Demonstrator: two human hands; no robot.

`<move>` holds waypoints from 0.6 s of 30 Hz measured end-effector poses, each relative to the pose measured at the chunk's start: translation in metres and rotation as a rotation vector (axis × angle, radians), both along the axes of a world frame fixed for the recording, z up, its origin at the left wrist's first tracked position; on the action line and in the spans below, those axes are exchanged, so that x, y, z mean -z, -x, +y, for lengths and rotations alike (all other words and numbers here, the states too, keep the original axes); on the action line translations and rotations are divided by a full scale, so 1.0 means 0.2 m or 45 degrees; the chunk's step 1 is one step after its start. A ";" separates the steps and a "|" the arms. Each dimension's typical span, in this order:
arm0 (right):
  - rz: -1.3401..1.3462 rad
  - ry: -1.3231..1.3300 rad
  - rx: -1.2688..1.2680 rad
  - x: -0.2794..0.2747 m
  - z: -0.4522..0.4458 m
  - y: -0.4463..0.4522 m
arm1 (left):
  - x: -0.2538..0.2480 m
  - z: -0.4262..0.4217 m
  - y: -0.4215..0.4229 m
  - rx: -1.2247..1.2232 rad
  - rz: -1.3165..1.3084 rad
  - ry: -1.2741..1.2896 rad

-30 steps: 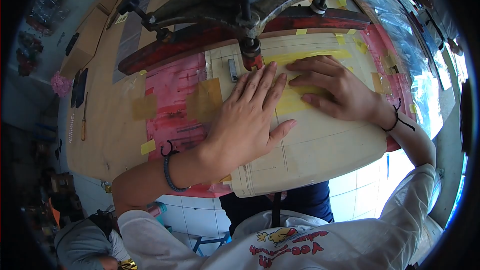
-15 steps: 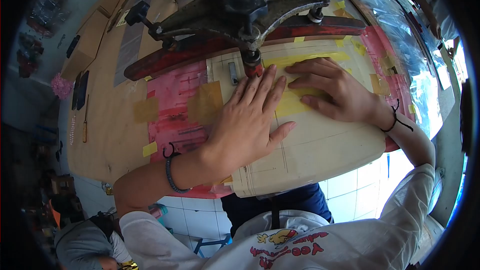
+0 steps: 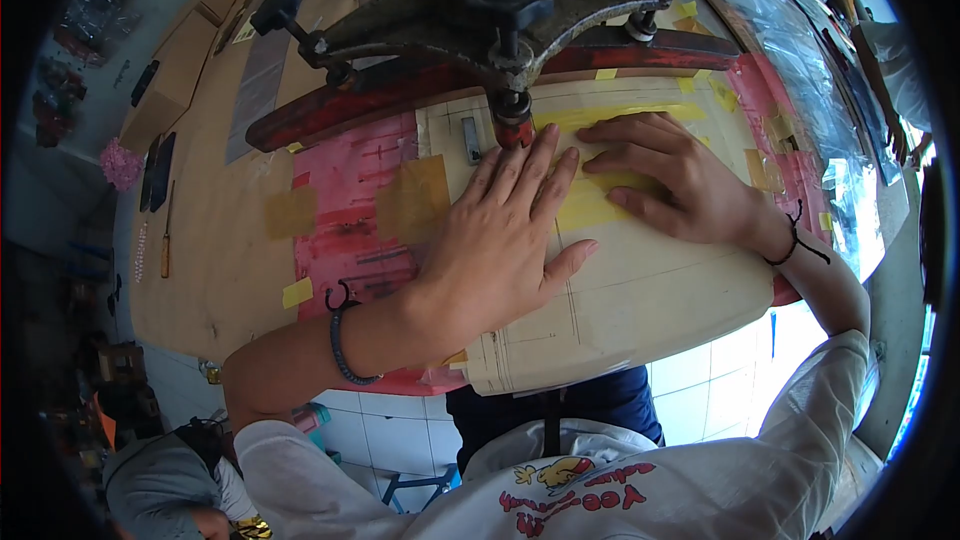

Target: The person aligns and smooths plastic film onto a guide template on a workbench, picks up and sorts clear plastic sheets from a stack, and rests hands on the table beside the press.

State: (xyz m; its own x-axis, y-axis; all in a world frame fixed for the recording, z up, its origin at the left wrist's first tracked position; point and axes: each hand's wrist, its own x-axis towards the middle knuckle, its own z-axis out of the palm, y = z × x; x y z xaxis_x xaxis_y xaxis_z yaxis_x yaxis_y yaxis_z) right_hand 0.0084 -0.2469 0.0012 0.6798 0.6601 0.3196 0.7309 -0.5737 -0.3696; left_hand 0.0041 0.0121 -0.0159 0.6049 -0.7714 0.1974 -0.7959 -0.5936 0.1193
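My left hand [image 3: 500, 225] lies flat on a cream-coloured sheet [image 3: 640, 290] marked with pencil lines. Its fingers are stretched out, with the fingertips beside or under the red tip [image 3: 512, 128] of a dark metal frame [image 3: 440, 35] with knobs. Close to those fingertips, on the left, is a small grey metal piece [image 3: 471, 140]. My right hand [image 3: 675, 175] rests on strips of yellow tape [image 3: 590, 205] stuck to the sheet. Its fingers are bent but apart, the thumb separate, and I see nothing held.
A long red bar [image 3: 350, 105] crosses behind my hands under the frame. Pink taped material [image 3: 350, 210] lies to the left. Farther left is a wooden-handled tool [image 3: 166, 250]. Clear plastic sheeting [image 3: 850, 155] covers the right side. People are at lower left [image 3: 165, 485] and far right [image 3: 890, 70].
Both hands keep nearly the same places on the sheet. The view has shifted slightly. At the far right edge, another person's arm and light clothing now show.
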 end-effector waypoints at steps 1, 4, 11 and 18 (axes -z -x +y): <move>0.000 -0.002 -0.004 0.01 0.00 0.00 | 0.00 -0.01 0.00 0.000 -0.003 -0.006; -0.004 0.001 -0.009 0.00 -0.01 0.00 | 0.00 -0.01 0.00 0.010 -0.014 -0.005; 0.042 0.017 -0.006 0.00 -0.01 0.00 | 0.01 -0.01 0.00 0.003 -0.017 0.010; 0.008 0.052 -0.002 0.00 0.00 0.00 | 0.03 -0.01 0.00 -0.001 -0.042 0.061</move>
